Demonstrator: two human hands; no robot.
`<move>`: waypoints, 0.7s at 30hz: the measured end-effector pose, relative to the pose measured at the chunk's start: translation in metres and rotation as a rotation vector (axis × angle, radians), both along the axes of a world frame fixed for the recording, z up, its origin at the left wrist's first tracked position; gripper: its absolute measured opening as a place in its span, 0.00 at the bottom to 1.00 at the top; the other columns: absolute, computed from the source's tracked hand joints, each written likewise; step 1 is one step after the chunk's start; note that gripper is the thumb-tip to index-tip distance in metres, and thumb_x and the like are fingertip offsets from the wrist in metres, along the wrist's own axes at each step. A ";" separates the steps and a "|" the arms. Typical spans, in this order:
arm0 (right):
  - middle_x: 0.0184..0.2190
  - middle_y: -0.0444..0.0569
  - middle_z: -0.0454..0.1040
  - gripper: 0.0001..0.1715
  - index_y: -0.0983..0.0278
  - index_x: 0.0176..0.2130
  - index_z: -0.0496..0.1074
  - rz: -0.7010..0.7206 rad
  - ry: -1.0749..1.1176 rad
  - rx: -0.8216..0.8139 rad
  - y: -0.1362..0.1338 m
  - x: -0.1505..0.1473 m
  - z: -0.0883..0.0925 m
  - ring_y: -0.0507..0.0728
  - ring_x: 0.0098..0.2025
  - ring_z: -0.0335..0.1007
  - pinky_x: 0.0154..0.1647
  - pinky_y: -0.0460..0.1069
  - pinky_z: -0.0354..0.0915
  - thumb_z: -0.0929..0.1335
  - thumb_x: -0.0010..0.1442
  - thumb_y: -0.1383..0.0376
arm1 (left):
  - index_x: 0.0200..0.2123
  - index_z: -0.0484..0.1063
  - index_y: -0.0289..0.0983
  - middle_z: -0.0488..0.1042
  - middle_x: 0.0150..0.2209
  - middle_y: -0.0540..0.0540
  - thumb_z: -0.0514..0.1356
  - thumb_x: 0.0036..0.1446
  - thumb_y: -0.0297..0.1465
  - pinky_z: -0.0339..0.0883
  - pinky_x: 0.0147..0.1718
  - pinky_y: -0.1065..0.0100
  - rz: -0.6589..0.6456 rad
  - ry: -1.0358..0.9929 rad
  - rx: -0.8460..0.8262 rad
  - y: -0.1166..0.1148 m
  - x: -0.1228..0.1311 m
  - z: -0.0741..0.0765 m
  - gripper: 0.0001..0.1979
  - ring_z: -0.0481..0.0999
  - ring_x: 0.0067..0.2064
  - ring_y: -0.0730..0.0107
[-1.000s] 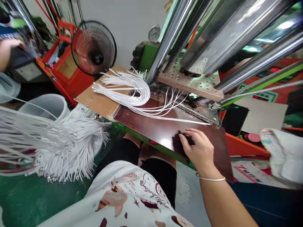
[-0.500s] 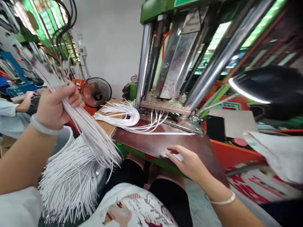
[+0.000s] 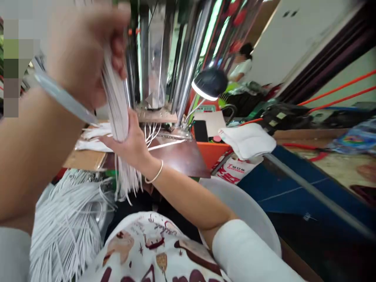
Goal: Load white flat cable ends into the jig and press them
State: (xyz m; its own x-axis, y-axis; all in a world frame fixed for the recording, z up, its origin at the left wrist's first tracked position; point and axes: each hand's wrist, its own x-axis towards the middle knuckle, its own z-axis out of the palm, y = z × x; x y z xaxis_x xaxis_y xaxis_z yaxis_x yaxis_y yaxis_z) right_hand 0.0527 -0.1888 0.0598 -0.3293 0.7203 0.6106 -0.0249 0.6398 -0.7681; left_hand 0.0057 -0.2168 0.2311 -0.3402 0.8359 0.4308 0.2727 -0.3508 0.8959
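My left hand (image 3: 85, 55) is raised close to the camera, blurred, and closed round the top of a bundle of white cables (image 3: 117, 117) that hangs down from it. My right hand (image 3: 132, 143) reaches across and wraps the same bundle lower down, over the brown work plate (image 3: 182, 158). More white cables (image 3: 91, 139) lie on the cardboard sheet at the left of the plate. A large mass of loose white cables (image 3: 64, 227) hangs at my lower left.
The press machine with its steel columns (image 3: 188, 58) stands behind the plate, a lit black lamp (image 3: 209, 83) beside it. A folded white cloth (image 3: 248, 141) lies on the right. A white bucket rim (image 3: 249, 207) is by my right arm. Another person (image 3: 241, 66) stands far back.
My left hand has lifted the cable bundle higher and toward the middle. My right hand left the plate and took hold of the bundle. The view swung to the right.
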 end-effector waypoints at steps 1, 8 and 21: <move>0.52 0.52 0.74 0.36 0.62 0.60 0.62 -0.020 0.011 -0.032 0.001 -0.003 -0.001 0.62 0.52 0.74 0.56 0.59 0.71 0.73 0.59 0.53 | 0.38 0.68 0.27 0.63 0.26 0.57 0.52 0.68 0.25 0.63 0.29 0.78 -0.090 -0.031 0.058 0.000 0.000 -0.002 0.08 0.80 0.30 0.76; 0.30 0.43 0.73 0.10 0.61 0.36 0.69 -0.045 0.044 -0.138 0.013 0.012 -0.011 0.56 0.33 0.68 0.37 0.50 0.66 0.69 0.53 0.59 | 0.37 0.72 0.33 0.76 0.27 0.49 0.65 0.60 0.45 0.76 0.32 0.68 -0.584 -0.282 0.141 0.025 -0.031 -0.028 0.19 0.78 0.27 0.74; 0.27 0.40 0.70 0.09 0.61 0.33 0.67 0.030 0.111 -0.183 0.026 0.017 0.003 0.55 0.32 0.66 0.35 0.48 0.63 0.68 0.49 0.62 | 0.41 0.70 0.37 0.74 0.26 0.53 0.74 0.42 0.38 0.74 0.30 0.68 -0.511 -0.251 0.145 0.029 -0.015 -0.034 0.24 0.74 0.25 0.73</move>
State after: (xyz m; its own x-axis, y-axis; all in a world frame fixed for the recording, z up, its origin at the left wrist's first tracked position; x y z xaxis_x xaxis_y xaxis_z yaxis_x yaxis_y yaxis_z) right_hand 0.0696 -0.1633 0.0627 -0.2900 0.8136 0.5040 -0.1325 0.4874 -0.8630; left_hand -0.0095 -0.1877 0.1971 -0.0158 0.8594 0.5111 -0.1775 -0.5055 0.8444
